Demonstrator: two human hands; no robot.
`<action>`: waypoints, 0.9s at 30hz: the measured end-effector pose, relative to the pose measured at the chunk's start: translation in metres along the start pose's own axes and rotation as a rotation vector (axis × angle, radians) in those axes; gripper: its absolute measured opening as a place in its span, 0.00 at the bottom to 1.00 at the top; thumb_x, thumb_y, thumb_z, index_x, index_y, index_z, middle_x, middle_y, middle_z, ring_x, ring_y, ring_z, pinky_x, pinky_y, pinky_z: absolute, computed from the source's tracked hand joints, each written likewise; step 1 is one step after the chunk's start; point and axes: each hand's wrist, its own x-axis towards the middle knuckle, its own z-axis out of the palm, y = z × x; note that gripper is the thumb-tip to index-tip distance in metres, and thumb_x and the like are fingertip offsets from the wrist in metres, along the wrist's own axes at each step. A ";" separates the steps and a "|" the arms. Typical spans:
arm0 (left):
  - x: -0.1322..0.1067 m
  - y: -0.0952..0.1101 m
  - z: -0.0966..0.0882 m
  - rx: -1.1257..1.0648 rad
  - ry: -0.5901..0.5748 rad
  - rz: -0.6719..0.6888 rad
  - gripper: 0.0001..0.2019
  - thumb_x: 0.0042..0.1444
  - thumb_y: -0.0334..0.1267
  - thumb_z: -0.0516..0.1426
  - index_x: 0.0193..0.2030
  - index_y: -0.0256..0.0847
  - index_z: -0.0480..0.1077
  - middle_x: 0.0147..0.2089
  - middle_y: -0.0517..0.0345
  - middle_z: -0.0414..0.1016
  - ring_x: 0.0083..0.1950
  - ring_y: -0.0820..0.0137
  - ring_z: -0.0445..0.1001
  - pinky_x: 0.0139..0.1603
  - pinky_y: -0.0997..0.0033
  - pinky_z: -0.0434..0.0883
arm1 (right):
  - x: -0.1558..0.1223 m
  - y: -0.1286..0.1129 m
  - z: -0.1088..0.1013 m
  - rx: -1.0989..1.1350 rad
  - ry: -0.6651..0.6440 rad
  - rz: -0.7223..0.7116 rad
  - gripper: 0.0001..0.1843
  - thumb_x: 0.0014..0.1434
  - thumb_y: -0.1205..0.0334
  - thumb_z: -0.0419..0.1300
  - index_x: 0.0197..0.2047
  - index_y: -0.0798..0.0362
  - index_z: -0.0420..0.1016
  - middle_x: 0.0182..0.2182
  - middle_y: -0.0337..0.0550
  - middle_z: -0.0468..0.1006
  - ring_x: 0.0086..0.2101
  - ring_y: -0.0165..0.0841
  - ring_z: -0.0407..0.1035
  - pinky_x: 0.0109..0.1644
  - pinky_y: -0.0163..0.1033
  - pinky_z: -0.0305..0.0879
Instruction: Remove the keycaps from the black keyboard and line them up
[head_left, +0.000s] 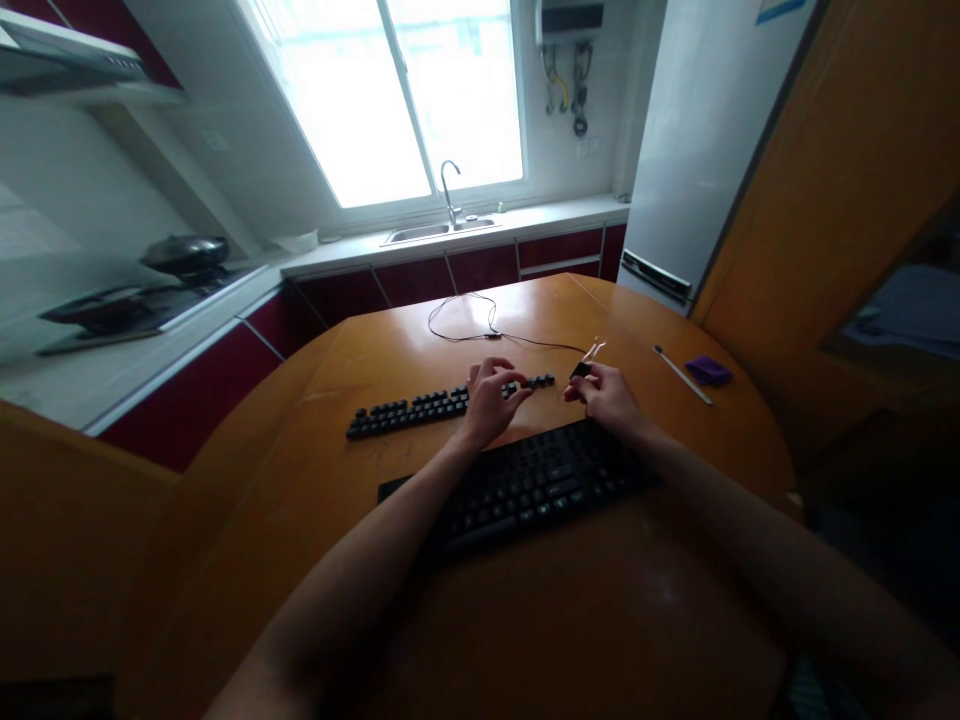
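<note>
Raised over the right part of the rows of loose black keycaps (415, 412), my left hand (491, 402) has bent fingers, with a gap between thumb and index finger and nothing visible in it. My right hand (611, 398) is closed on a small black keycap puller (580, 370) with two pale wire prongs pointing up and away. Below both hands lies a black keyboard (517, 490), slightly tilted on the table; my forearms cover part of it. Many of its key positions look dark, and I cannot tell which ones carry caps.
A thin black cable (536, 343) loops across the far side of the wooden table (300, 520). To the right lie a slim white brush (684, 376) and a folded purple cloth (709, 371). Beyond stand a counter with a sink (420, 233), a stove (172, 300) and a fridge (682, 150).
</note>
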 end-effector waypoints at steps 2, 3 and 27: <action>0.002 -0.005 -0.003 0.044 -0.029 -0.010 0.05 0.53 0.40 0.67 0.38 0.46 0.79 0.52 0.53 0.71 0.54 0.57 0.65 0.56 0.52 0.63 | 0.002 0.000 -0.002 0.005 0.030 0.000 0.06 0.59 0.61 0.58 0.33 0.54 0.70 0.29 0.49 0.81 0.32 0.37 0.78 0.42 0.42 0.71; 0.001 -0.006 -0.003 0.069 -0.050 0.003 0.05 0.53 0.39 0.67 0.37 0.46 0.79 0.53 0.53 0.71 0.54 0.56 0.65 0.56 0.51 0.63 | 0.002 0.001 -0.003 0.003 0.037 -0.001 0.06 0.60 0.61 0.58 0.32 0.54 0.70 0.29 0.49 0.81 0.32 0.37 0.78 0.42 0.42 0.71; -0.006 -0.013 0.006 0.308 -0.236 0.107 0.03 0.54 0.35 0.65 0.34 0.47 0.81 0.50 0.50 0.73 0.54 0.52 0.64 0.51 0.49 0.63 | 0.007 0.009 -0.004 -0.027 0.022 -0.052 0.06 0.59 0.62 0.58 0.33 0.55 0.72 0.31 0.51 0.81 0.34 0.38 0.78 0.41 0.42 0.72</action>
